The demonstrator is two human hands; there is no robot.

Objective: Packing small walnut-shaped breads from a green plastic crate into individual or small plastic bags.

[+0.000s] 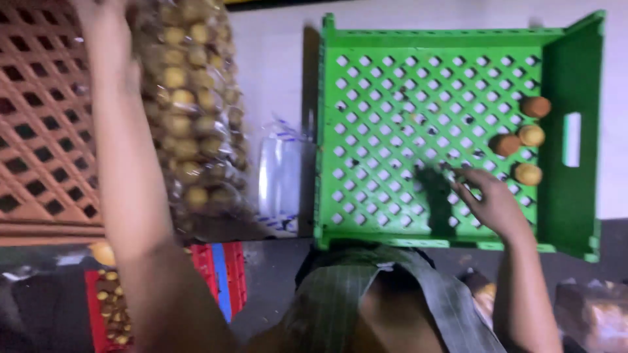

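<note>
— Green crate (386, 235), perforated with diamond holes across its floor: where does it sit?

— On a pale surface at the right of the view, walls raised, a handle slot in its right wall. Four small round brownish-yellow fruits (527, 136) lie on its floor near that wall.

— And the right hand (492, 199)?

— Inside the crate, low over the floor, just beside the fruits. The fingers (466, 176) are loosely curled and partly spread; they grip nothing that I can see.

— The left hand (108, 39)?

— Raised high at the top left, forearm stretched upward, against a clear plastic bag (193, 111) packed with the same small yellowish fruits. Blur hides the fingers, so I cannot tell whether they grasp the bag.

— What is behind it?

— A brown lattice crate (39, 131). Below, a red crate (219, 268) holds more fruits.
</note>
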